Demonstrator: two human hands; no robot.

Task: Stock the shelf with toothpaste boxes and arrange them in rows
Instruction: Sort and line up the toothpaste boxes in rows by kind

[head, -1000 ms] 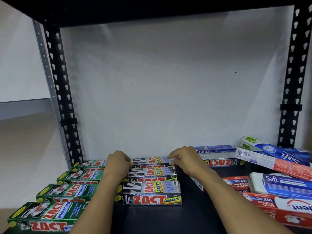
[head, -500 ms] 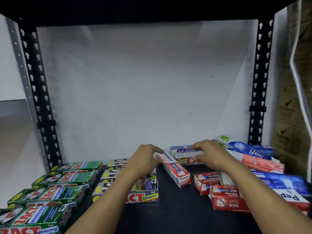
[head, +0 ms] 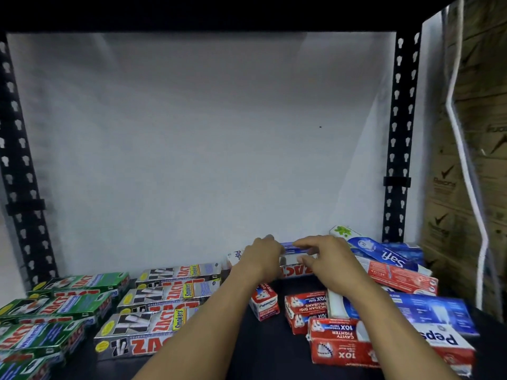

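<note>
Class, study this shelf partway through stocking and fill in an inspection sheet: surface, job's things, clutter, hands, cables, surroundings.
Surface: dark shelf board, showing between the rows and the heap.
Job's things: green Zact boxes and silver Zact Smokers boxes in rows at left; blue-and-white box at the back, under both hands.
Clutter: Pepsodent and Safi boxes heaped unsorted at right.
Hands: right hand pinches the blue-and-white box; left hand lies over its end, grip unclear.
Cables: white cord hangs right of the rack.
Surroundings: white wall, black perforated uprights, cardboard cartons at right.
</note>
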